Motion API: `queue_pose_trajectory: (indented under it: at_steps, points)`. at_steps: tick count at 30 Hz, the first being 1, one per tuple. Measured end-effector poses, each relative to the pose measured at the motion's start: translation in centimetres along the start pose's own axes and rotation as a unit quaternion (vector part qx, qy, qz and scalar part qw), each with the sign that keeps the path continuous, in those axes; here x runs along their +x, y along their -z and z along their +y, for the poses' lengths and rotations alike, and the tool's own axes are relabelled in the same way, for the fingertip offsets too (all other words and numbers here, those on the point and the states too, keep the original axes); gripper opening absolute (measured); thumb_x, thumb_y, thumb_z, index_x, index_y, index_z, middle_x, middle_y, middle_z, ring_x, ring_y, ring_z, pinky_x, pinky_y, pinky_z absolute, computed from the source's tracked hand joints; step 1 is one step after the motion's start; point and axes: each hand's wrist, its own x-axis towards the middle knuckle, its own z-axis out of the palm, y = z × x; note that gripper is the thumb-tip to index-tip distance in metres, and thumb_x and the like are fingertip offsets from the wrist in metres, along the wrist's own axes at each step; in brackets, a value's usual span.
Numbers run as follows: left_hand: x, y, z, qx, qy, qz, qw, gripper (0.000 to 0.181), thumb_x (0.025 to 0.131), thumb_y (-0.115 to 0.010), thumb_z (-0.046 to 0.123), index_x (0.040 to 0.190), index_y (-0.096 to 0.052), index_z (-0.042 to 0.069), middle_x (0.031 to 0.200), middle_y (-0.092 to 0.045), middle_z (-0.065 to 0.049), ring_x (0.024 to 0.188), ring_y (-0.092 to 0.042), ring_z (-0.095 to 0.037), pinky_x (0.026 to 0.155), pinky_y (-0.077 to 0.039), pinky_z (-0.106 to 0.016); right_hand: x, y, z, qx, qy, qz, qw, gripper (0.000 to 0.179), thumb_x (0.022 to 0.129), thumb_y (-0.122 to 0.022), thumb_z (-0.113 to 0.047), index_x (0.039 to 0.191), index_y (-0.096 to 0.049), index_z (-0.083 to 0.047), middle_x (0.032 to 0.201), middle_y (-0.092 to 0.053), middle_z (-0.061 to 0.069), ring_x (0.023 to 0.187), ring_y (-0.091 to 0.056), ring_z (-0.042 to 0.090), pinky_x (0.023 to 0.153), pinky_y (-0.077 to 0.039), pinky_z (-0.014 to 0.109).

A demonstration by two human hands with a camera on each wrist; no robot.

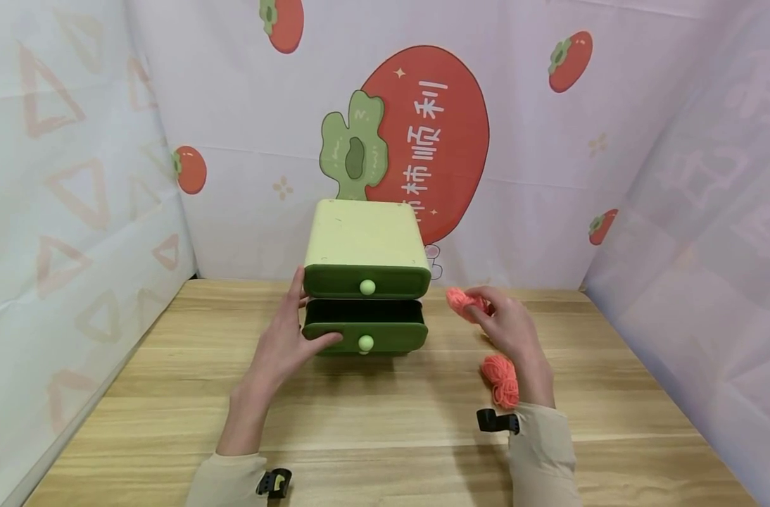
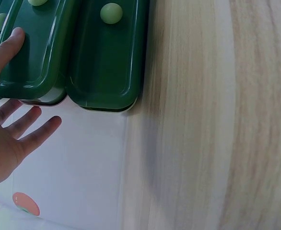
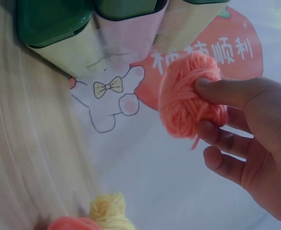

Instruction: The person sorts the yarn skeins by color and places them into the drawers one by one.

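Observation:
A small drawer cabinet with a pale yellow-green top (image 1: 369, 232) and dark green fronts stands near the back wall. Its middle drawer (image 1: 391, 336) is pulled out, showing a dark inside. My left hand (image 1: 283, 345) is at the cabinet's left side, thumb extended across the pulled-out drawer's front, the other fingers spread beside it. To the right of the cabinet, my right hand (image 1: 508, 324) pinches a coral yarn ball (image 3: 186, 96) between thumb and fingers, above the table. A second coral yarn ball (image 1: 500, 380) lies on the table near the right wrist.
A yellow yarn ball (image 3: 109, 211) sits beside the coral one in the right wrist view. The wooden table (image 1: 372, 436) is bordered by printed cloth walls on the left, back and right.

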Motion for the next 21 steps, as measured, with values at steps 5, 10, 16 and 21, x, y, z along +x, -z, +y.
queue_pose_trajectory:
  at_steps: [5, 10, 16, 21]
  points:
    - [0.0, -0.1, 0.1, 0.001, -0.003, 0.001, 1.0000, 0.128, 0.074, -0.088, 0.040, 0.158, 0.009, 0.041, 0.154, -0.038, -0.016, 0.133, -0.052, -0.037, 0.094, -0.046, -0.067, -0.1, 0.5, -1.2, 0.009, 0.035, 0.021, 0.9991, 0.023, 0.091, -0.074, -0.018, 0.114, -0.071, -0.014, 0.087, -0.068, 0.004, 0.072, -0.059, 0.017, 0.064, -0.047, 0.032]
    - [0.0, -0.1, 0.0, 0.000, -0.006, 0.002, 1.0000, 0.128, 0.074, -0.088, 0.039, 0.158, 0.009, 0.041, 0.155, -0.038, -0.015, 0.133, -0.051, -0.037, 0.093, -0.047, -0.066, 0.0, 0.8, -2.3, 0.011, 0.070, 0.045, 0.9965, 0.024, 0.087, -0.077, -0.016, 0.111, -0.072, -0.014, 0.087, -0.069, 0.002, 0.072, -0.059, 0.014, 0.065, -0.052, 0.034]
    - [0.0, -0.1, 0.0, 0.001, -0.004, 0.003, 1.0000, 0.128, 0.074, -0.088, 0.040, 0.158, 0.008, 0.041, 0.155, -0.039, -0.015, 0.133, -0.052, -0.035, 0.092, -0.047, -0.066, 0.2, 1.0, -3.2, 0.010, 0.114, 0.064, 0.9914, 0.027, 0.083, -0.080, -0.011, 0.109, -0.073, -0.011, 0.092, -0.071, 0.004, 0.072, -0.060, 0.013, 0.063, -0.057, 0.036]
    - [-0.1, 0.0, -0.1, 0.002, 0.000, 0.001, 1.0000, 0.128, 0.074, -0.088, 0.040, 0.158, 0.009, 0.041, 0.155, -0.038, -0.015, 0.133, -0.051, -0.036, 0.092, -0.047, -0.066, 0.4, 1.1, -4.2, 0.021, 0.156, 0.067, 0.9854, 0.028, 0.082, -0.081, -0.008, 0.109, -0.073, -0.009, 0.093, -0.071, 0.004, 0.072, -0.059, 0.012, 0.059, -0.056, 0.032]
